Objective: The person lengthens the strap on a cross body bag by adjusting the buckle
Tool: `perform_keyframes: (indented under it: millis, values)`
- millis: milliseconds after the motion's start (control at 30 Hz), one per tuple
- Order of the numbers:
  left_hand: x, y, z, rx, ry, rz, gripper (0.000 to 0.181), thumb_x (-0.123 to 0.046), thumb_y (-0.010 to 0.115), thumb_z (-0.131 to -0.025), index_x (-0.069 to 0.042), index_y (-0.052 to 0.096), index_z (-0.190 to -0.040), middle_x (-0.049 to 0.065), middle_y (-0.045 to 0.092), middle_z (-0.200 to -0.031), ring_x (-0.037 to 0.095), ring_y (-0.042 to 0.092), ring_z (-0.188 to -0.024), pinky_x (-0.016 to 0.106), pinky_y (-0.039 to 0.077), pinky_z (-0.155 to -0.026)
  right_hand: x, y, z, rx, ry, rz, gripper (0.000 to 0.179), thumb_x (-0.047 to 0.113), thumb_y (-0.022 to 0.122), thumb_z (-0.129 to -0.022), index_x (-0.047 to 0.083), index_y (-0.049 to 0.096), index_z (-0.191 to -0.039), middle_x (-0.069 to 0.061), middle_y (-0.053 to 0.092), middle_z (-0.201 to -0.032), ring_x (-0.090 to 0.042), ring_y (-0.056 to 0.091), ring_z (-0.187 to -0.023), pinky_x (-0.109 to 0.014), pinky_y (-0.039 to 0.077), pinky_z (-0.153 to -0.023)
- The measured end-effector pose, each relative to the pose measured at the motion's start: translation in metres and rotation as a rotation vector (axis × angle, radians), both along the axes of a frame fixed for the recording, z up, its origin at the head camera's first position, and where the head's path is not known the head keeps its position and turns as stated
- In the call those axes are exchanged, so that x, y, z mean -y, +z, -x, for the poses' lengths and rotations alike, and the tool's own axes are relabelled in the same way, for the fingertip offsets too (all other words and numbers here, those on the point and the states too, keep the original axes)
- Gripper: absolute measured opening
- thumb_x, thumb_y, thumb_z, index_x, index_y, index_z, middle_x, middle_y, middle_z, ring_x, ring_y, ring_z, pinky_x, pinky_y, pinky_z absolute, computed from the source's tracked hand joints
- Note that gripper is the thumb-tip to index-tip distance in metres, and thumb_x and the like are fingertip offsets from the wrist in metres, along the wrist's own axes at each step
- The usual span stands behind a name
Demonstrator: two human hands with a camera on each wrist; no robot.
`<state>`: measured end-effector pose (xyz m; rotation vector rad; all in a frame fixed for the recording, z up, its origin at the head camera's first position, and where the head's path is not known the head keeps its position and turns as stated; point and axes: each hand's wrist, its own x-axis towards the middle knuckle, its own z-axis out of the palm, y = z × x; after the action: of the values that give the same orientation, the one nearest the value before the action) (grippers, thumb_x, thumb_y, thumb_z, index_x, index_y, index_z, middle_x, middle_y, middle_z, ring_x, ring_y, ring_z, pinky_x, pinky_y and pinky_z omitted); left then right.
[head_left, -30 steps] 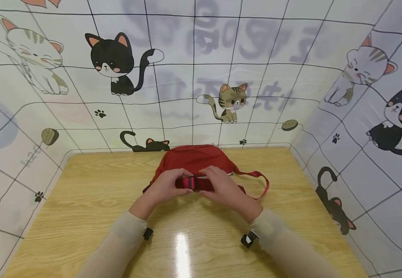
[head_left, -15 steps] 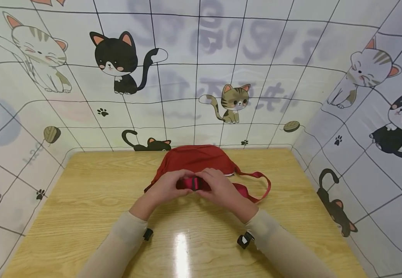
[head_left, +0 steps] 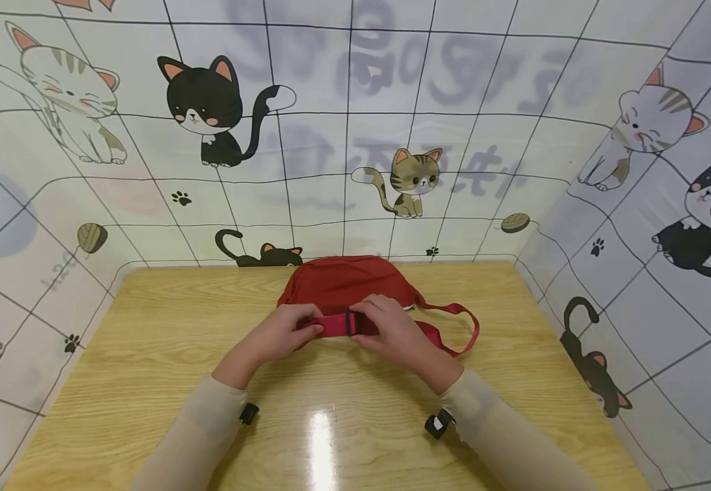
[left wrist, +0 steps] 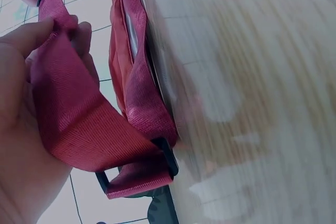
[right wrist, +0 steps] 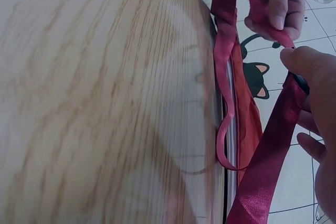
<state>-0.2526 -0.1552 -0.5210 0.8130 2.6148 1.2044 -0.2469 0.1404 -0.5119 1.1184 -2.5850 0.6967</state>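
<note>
A red waist bag [head_left: 349, 281] lies on the table near the back wall. In front of it, its magenta strap [head_left: 334, 326] stretches straight between my hands. My left hand [head_left: 278, 335] pinches the strap between thumb and fingers, and in the left wrist view a long fold of strap [left wrist: 84, 119] hangs across the palm. My right hand [head_left: 394, 331] grips the strap right at a black buckle [head_left: 352, 323]; the right wrist view shows that buckle [right wrist: 300, 83] partly hidden behind the thumb. A second black slider [left wrist: 168, 162] sits lower on the strap, close over the table.
A strap loop [head_left: 467, 329] extends from the bag's right side along the wooden table [head_left: 196, 382]. Cloth walls [head_left: 318, 150] printed with cats surround the table at the back and sides. Black wrist cameras [head_left: 438, 423] are worn under the sleeves.
My hands first came together around the buckle. Then my left hand slid left, leaving a taut stretch of strap and the buckle showing. The bag has barely moved.
</note>
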Motion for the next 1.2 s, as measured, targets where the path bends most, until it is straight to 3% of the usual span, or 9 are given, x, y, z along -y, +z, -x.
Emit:
perform_keyframes:
  millis: [633, 867, 1200]
  values:
    - [-0.010, 0.010, -0.005, -0.090, 0.004, -0.004, 0.010, -0.024, 0.081, -0.104, -0.024, 0.076, -0.095, -0.015, 0.063, -0.076, 0.008, 0.056, -0.072, 0.028, 0.048, -0.067, -0.003, 0.000, 0.001, -0.001, 0.037, 0.017, 0.056, 0.026, 0.097, -0.089, 0.014, 0.070, -0.137, 0.002, 0.067, -0.124, -0.017, 0.061, -0.117, -0.041, 0.053, -0.102]
    - [-0.014, 0.008, -0.003, -0.104, 0.004, 0.010, 0.003, -0.026, 0.077, -0.107, -0.025, 0.079, -0.108, -0.015, 0.063, -0.078, 0.007, 0.057, -0.073, 0.029, 0.049, -0.068, -0.002, 0.001, 0.001, -0.010, 0.062, 0.052, 0.057, 0.022, 0.099, -0.086, 0.015, 0.070, -0.135, 0.002, 0.066, -0.122, -0.016, 0.060, -0.115, -0.041, 0.054, -0.100]
    - [-0.017, 0.005, 0.000, -0.094, -0.035, -0.024, 0.011, -0.022, 0.075, -0.108, -0.032, 0.078, -0.106, -0.016, 0.063, -0.078, 0.009, 0.057, -0.076, 0.029, 0.047, -0.068, -0.004, -0.001, 0.000, -0.001, 0.098, 0.061, 0.054, 0.023, 0.096, -0.090, 0.017, 0.069, -0.137, 0.004, 0.065, -0.125, -0.014, 0.058, -0.117, -0.037, 0.055, -0.098]
